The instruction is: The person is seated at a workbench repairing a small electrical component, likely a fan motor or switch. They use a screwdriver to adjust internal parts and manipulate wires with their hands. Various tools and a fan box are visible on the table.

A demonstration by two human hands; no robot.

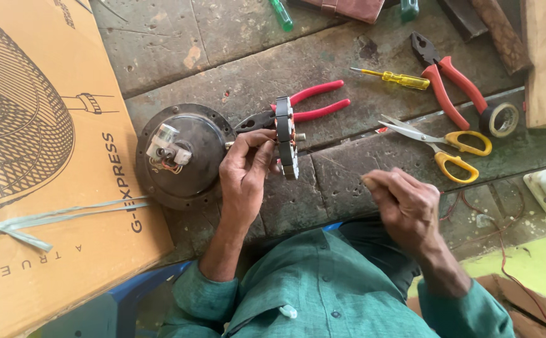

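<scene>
Stator in left hand is showing dull grey metal laminations with glossy copper windings; motor cover is looking matt dark metal, scuffed and greasy. Bench is reading as rough, pitted, weathered wood, and box as matt brown cardboard. Pliers and scissors are carrying smooth glossy plastic grips, red and yellow, on bare steel; sleeves are looking soft green cloth.
</scene>
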